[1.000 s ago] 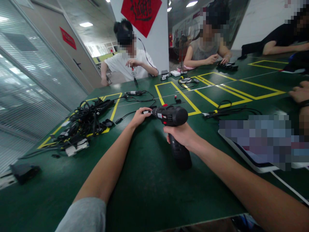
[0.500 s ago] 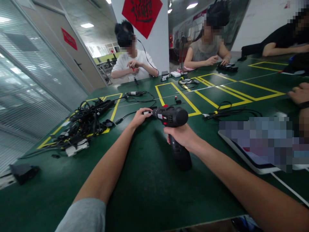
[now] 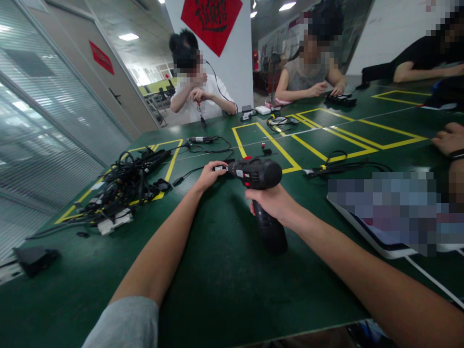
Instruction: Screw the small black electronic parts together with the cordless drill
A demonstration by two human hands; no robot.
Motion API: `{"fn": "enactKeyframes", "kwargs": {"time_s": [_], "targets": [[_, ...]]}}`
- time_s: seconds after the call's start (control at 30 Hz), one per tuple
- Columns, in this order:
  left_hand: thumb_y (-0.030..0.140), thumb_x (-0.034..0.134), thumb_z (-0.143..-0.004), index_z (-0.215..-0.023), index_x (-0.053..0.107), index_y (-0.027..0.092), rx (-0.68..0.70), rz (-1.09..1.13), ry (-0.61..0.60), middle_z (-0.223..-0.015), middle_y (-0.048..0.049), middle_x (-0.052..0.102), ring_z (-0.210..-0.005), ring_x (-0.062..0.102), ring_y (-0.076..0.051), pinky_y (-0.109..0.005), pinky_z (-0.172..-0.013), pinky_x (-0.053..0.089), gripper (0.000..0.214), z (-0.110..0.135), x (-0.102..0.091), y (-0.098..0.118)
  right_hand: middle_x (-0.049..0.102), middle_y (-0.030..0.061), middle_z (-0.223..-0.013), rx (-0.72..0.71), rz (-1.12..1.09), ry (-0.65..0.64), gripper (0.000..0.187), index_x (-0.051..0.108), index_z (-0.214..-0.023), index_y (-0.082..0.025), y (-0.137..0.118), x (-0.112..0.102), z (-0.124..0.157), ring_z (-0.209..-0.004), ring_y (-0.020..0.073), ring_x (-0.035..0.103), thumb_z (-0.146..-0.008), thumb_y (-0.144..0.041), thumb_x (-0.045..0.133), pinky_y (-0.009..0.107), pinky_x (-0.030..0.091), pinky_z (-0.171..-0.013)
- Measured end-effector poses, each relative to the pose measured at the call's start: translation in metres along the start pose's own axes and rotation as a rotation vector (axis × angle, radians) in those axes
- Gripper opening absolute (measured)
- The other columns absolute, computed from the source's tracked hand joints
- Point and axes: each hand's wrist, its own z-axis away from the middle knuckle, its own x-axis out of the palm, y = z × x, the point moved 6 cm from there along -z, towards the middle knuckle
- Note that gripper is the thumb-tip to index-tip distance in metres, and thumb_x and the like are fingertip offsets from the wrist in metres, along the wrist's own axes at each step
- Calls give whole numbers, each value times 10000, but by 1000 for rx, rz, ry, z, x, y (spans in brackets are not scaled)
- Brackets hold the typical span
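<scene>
Right hand (image 3: 271,203) clamped around the grip of a black cordless drill (image 3: 258,174); left hand (image 3: 209,176) closed on a small cable plug (image 3: 219,168) just beside the drill's nose, over a green workbench (image 3: 210,299).

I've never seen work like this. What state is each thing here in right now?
Black-and-red cordless drill: held upright, nose toward the left hand.
Right hand: closed around the drill's handle.
Left hand: closed on a small black-and-white part at the drill's nose.
Tangled black cables: heaped loosely on the dark green table.
</scene>
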Motion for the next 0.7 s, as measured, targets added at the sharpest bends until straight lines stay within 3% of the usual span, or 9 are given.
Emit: {"fn": "enactKeyframes", "kwargs": {"time_s": [0.7], "targets": [[341,670,-685,-1037,728,228,2,8,-8,-1169,-38,680,-1180,548,-278,-433,-1114,367,374,1,0,1,559,17,-459,27,-9,4,67,566,-655,-181,1,-1,0,-420,158,540,-663,-132,611,275,429,-444]]}}
